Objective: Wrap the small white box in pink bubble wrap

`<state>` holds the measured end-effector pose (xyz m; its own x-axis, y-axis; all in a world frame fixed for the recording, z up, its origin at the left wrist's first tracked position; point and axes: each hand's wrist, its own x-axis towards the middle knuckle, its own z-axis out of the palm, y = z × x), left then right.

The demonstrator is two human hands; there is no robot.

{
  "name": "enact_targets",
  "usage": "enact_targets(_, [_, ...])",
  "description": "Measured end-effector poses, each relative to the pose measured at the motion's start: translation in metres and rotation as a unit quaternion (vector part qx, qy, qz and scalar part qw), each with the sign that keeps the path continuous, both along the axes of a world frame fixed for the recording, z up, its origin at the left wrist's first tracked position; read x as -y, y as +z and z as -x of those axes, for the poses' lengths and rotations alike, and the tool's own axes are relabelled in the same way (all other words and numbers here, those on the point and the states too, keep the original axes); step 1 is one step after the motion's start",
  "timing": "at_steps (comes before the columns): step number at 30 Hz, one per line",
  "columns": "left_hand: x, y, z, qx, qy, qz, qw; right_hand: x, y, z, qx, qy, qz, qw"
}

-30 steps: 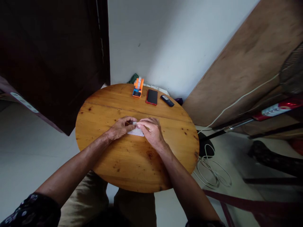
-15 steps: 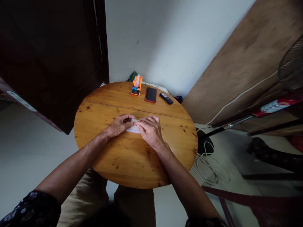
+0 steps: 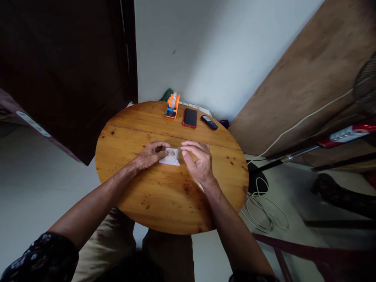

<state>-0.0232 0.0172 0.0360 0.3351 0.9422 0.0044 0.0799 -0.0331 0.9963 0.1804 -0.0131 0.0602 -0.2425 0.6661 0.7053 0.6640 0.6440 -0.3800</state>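
A small white packet (image 3: 171,160), perhaps bubble wrap, lies near the middle of the round wooden table. One or two small brownish shapes show on it, too small to name. From the left, my left hand (image 3: 151,154) grips the packet's edge, its thumb on top and fingers curled behind. Just right of the packet is my right hand (image 3: 197,157), its thumb and fingers apart and nothing visible between them. Its lower fingers are partly hidden by the palm.
At the table's (image 3: 141,117) far side stand an orange-and-blue tape dispenser (image 3: 172,105), a dark phone with a red edge (image 3: 190,118) and a dark handset (image 3: 209,122). A white cable (image 3: 268,213) coils on the floor at right, near a fan (image 3: 366,84). A white wall rises behind.
My right hand has drawn off the packet to the right and its fingers have opened. More of the packet shows now. My left hand keeps its hold. The view has shifted slightly.
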Motion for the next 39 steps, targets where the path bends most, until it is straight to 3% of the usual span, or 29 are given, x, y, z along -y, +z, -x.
enact_targets(3, [0.001,0.002,0.0,-0.002,-0.005,0.004,1.0,-0.001,-0.001,-0.002,-0.005,0.003,0.023,1.0])
enact_targets(8, [-0.001,-0.001,0.001,-0.006,-0.014,-0.011,1.0,-0.001,-0.009,0.006,0.103,0.046,0.073,0.991])
enact_targets(14, [0.0,-0.001,0.0,-0.013,-0.007,-0.012,1.0,-0.003,-0.011,0.005,0.04,0.027,0.068,0.997])
enact_targets(21, [0.001,-0.002,-0.001,-0.015,0.002,-0.03,0.999,-0.005,-0.013,0.005,0.067,0.03,0.091,0.993])
enact_targets(27, [-0.002,-0.007,0.001,-0.015,0.005,-0.068,0.998,-0.007,-0.016,0.015,0.064,0.01,0.05,0.997])
enact_targets(33, [-0.001,-0.005,0.001,-0.027,0.0,-0.048,0.998,-0.006,-0.011,0.016,-0.01,0.02,0.056,0.998])
enact_targets(39, [0.0,-0.004,0.0,-0.017,-0.001,-0.038,0.999,-0.005,-0.011,0.008,0.032,0.048,0.085,0.995])
